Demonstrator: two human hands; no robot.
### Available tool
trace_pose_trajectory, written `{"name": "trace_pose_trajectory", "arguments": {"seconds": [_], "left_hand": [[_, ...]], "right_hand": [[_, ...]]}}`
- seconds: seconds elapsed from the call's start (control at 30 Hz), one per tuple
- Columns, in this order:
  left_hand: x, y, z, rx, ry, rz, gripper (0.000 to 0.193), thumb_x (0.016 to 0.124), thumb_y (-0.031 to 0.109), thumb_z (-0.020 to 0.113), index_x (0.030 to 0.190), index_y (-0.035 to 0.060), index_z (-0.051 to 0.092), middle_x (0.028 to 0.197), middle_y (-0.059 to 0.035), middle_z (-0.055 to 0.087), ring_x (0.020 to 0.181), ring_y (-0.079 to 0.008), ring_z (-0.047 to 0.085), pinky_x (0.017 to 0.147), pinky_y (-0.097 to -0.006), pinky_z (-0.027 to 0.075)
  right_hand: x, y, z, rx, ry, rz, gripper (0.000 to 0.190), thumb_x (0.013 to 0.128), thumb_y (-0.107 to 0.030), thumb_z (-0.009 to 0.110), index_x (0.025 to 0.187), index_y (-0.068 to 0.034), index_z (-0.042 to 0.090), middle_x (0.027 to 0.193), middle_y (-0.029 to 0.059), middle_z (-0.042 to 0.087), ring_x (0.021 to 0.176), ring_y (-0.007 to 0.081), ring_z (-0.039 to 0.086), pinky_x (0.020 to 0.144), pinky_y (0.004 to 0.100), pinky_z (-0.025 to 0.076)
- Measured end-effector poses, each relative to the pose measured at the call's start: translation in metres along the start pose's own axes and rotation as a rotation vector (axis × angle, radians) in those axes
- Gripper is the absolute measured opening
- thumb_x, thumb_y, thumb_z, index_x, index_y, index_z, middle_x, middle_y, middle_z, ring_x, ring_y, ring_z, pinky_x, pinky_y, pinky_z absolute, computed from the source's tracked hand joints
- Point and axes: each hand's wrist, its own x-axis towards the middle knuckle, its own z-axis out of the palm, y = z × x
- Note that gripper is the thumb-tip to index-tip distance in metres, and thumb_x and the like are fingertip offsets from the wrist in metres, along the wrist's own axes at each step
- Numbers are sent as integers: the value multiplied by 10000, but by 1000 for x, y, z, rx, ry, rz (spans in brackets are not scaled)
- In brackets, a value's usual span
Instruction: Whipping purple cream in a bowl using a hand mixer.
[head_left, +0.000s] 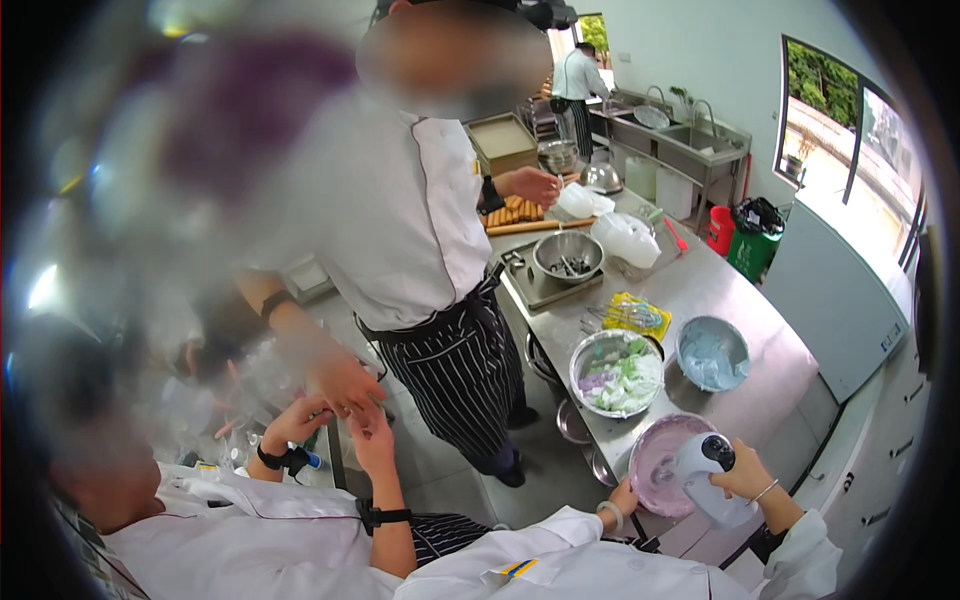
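My right hand (741, 471) grips the handle of a white electric hand mixer (712, 487), which is tilted over a bowl of pink cream (660, 457). The mixer's beaters are down in the cream. My left hand (621, 501) holds the near left rim of this bowl, at the table's edge. Just beyond stands a metal bowl with white, green and purple cream (619, 373). To its right is a metal bowl with pale blue cream (712, 354). Wire whisks (611, 319) lie by a yellow packet (645, 315) behind them.
A co-worker in a striped apron (450, 367) stands left of the steel table (757, 315). Another co-worker's hands (367, 431) are at my left. Farther along lie a steel bowl on a tray (568, 255), wooden rolling pins (525, 226) and a red spatula (676, 235).
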Motion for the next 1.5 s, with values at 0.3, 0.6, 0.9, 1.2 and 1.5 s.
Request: {"name": "trace_pose_trajectory", "arguments": {"seconds": [0.3, 0.6, 0.9, 1.2, 1.5], "left_hand": [[3, -2, -6, -36, 60, -6, 272, 826, 136, 469, 1085, 53, 453, 879, -106, 574, 672, -219, 625, 521, -313, 451], [-7, 17, -23, 147, 294, 107, 301, 782, 284, 561, 940, 32, 515, 860, -214, 579, 808, -358, 575, 688, -388, 444], [23, 5, -47, -123, 338, 297, 160, 799, -17, 481, 948, 33, 452, 716, -46, 519, 581, -112, 506, 552, -240, 435], [-17, -6, -31, -143, 127, 213, 106, 785, -3, 525, 883, -6, 484, 790, -76, 558, 661, -152, 564, 636, -271, 487], [-28, 3, -27, -321, 0, 128, 59, 805, -30, 498, 844, 5, 473, 740, -72, 565, 618, -152, 586, 576, -288, 531]], "right_hand": [[5, 2, 7, 3, -37, 28, 421, 598, -111, 668, 926, 67, 473, 690, 130, 589, 451, 184, 584, 431, 296, 467], [0, 4, 3, -54, -150, 46, 442, 613, -94, 677, 963, 82, 471, 693, 132, 590, 467, 175, 584, 436, 304, 469], [-7, 3, -6, -175, -141, 46, 421, 615, -170, 672, 925, 46, 487, 673, 123, 590, 434, 161, 558, 394, 285, 448], [-9, 5, 9, -119, -80, 51, 442, 637, -147, 669, 994, 16, 466, 705, 97, 584, 450, 137, 539, 434, 268, 440], [7, 6, 22, 19, -1, 67, 409, 640, -170, 653, 935, 38, 461, 664, 106, 555, 426, 151, 528, 417, 290, 418]]}}
